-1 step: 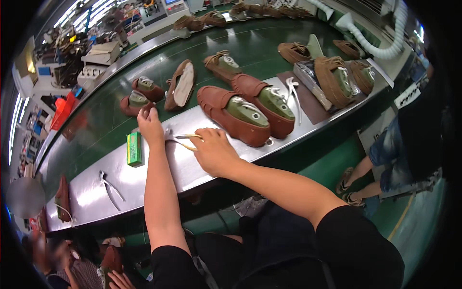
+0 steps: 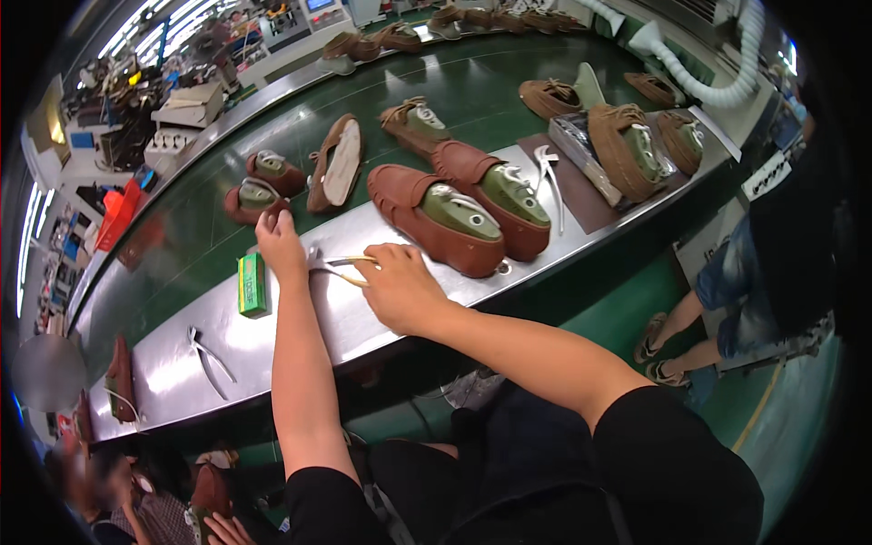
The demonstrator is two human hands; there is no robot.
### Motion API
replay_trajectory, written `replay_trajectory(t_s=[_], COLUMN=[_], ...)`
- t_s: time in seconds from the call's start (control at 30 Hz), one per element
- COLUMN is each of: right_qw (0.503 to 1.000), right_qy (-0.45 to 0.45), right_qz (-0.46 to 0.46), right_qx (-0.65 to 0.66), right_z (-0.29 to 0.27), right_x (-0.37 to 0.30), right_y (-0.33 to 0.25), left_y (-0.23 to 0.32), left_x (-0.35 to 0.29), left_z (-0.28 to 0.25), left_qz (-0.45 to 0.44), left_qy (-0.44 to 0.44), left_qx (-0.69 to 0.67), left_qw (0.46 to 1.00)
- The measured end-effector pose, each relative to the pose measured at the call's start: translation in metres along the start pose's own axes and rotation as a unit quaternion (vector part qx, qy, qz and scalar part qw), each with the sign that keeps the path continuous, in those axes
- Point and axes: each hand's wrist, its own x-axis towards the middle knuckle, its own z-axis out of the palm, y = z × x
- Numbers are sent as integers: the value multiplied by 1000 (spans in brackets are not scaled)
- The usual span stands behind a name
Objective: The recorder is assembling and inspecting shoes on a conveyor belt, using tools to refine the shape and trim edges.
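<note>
My left hand (image 2: 281,245) reaches over the metal ledge, fingers half bent and slightly apart at the near end of a small brown-red shoe (image 2: 251,202) with a green lining. Whether the fingertips touch that shoe, I cannot tell. In my right hand (image 2: 404,289) is a pair of pincers (image 2: 341,264) with yellow handles, its metal jaws pointing left on the ledge. Just beyond the right hand stands a pair of larger brown-red moccasins, one nearer (image 2: 422,216) and one farther (image 2: 495,186), with green linings and white laces inside. A green box (image 2: 252,285) lies left of my left forearm.
Other pincers lie on the ledge at left (image 2: 209,360) and right (image 2: 550,182). Brown shoes (image 2: 336,163) stand on the green belt (image 2: 300,127). More tan shoes (image 2: 627,150) rest at right by a packet (image 2: 586,159). A person in denim shorts (image 2: 727,272) stands right.
My left fingertips have drawn back slightly toward me from the small shoe. The right hand keeps the pincers in place; the whole view has shifted a little.
</note>
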Motion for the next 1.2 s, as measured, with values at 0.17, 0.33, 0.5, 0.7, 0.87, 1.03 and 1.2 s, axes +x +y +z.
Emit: replay_trajectory(t_s=[0.17, 0.33, 0.5, 0.7, 0.87, 1.03, 1.2], right_qw=[1000, 999, 995, 949, 934, 919, 926], right_qy=[-12, 3, 43, 188, 352, 256, 255], right_qz=[26, 27, 45, -86, -9, 194, 210], right_qx=[-3, 28, 76, 237, 62, 230, 181], right_z=[-5, -5, -14, -59, -149, -143, -141], right_x=[-7, -5, -8, -44, -96, -67, -62], right_y=[11, 7, 18, 9, 74, 133, 132], left_y=[24, 38, 70, 68, 82, 83, 98], left_x=[-41, -78, -132, -128, -135, -133, -148], left_z=[-2, -29, -21, -36, -16, -12, -6], left_qz=[-1, 48, 117, 131, 143, 166, 302], left_qy=[5, -10, -50, -66, -93, -82, -83], left_qx=[67, 199, 308, 333, 325, 328, 309], left_qw=[998, 979, 943, 932, 930, 926, 898])
